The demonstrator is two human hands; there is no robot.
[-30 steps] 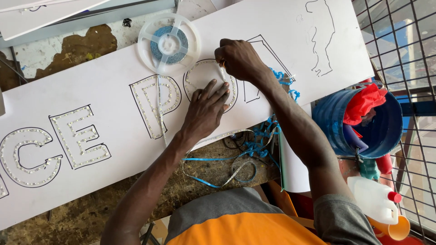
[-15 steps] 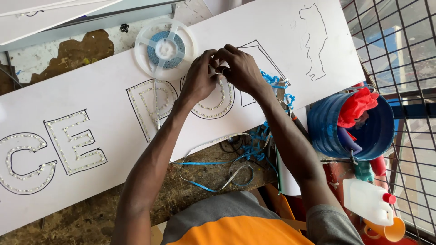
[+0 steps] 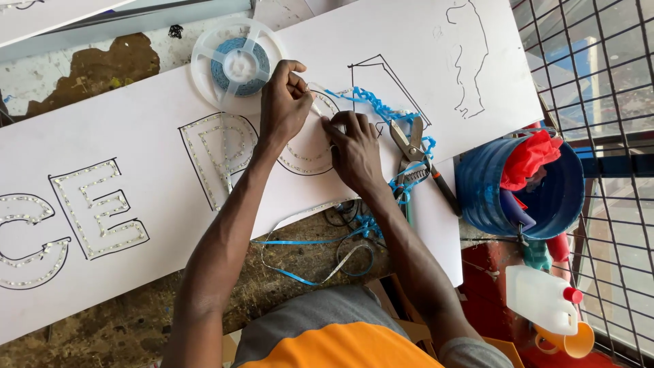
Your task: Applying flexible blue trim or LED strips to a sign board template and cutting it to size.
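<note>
A long white sign board (image 3: 409, 41), flat and matte, lies slantwise over a rough, stained workbench (image 3: 88, 61); outlined letters on it are traced with a thin, pale, dotted light strip (image 3: 310, 102), and the round letter near the board's middle is the one in hand; right of the board a grid of dark wire mesh (image 3: 599, 61) closes the space; just off the board's right edge sits a stack of ribbed blue plastic buckets (image 3: 490, 184) with red cloth (image 3: 531, 153) bunched inside, and below them a white plastic jug with a red cap (image 3: 541, 300); at the board's upper edge a clear plastic reel (image 3: 238, 65) holds a blue-cored coil; metal snips (image 3: 412, 146) lie on the board right of the round letter, amid curls of blue backing tape (image 3: 371, 102), more of which trails off the board's lower edge; the left hand (image 3: 283, 102) curls over the round letter, thumb and fingers pinching the strip; the right hand (image 3: 354, 150) lies just beside it, fingers together, fingertips pressing the strip down on the board.
</note>
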